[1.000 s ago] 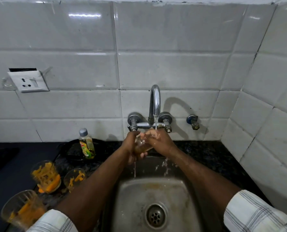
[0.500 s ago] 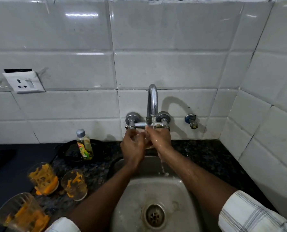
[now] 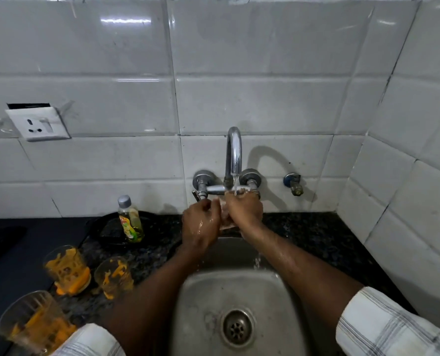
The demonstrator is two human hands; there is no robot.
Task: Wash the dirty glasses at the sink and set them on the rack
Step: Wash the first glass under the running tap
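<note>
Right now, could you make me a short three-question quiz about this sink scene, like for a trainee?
1. True or false: water is running from the tap.
2. How many dirty glasses stand on the counter, left of the sink?
3. Beside the bottle, the wall holds: A) a towel, B) a socket, C) a clock?

Key: 1 true; it falls on the right hand, next to the left hand. 2 three, orange-smeared. 3 B.
</note>
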